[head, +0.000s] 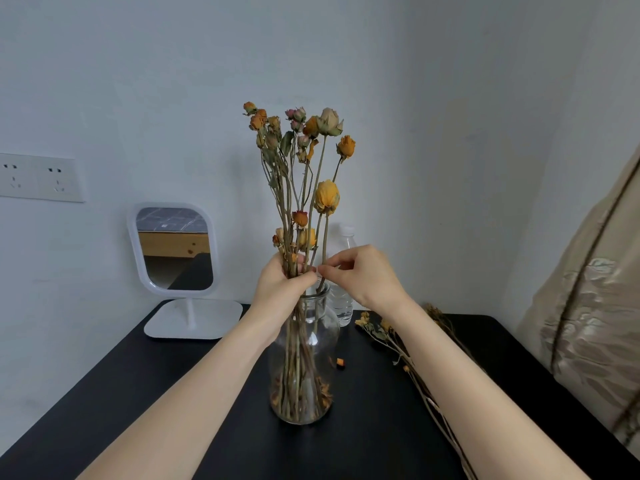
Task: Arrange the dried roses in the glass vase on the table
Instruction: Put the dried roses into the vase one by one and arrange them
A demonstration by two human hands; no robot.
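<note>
1. Well left of the glass vase (325,344), a wall socket (41,177) sits on the wall. A white stand mirror (175,249) stands on the black counter (138,393), nearer the vase but apart from it.
2. Just left of the vase mouth, the left hand (284,282) has its grip closed round the bundled stems of the dried roses (327,199), right above the rim.
3. The vase stands upright mid-counter with the roses in it. Their stem ends rest on its floor among fallen petals, their long axes run near vertical, and the heads point up, fanning slightly above the hands.
4. Just right of the vase mouth, the right hand (363,275) pinches a single stem (325,244) between thumb and forefinger. It carries the large yellow head and leans a little right of the bundle.
5. The step looks like placing that one stem. To do it well:
   - Keep the pinch low, near the rim.
   - Shift the stem in small slides, never by the head, since dried stems likely snap.
   - Let the left grip hold the rest steady, so the vase does not tip.
6. Behind the vase on the right stands a water bottle (343,306), and a small orange scrap (341,362) lies beside the vase's base. Further right, loose dried stems (408,362) lie flat on the counter, heads away from the viewer, waiting. Beige fabric (588,306) hangs far right.
</note>
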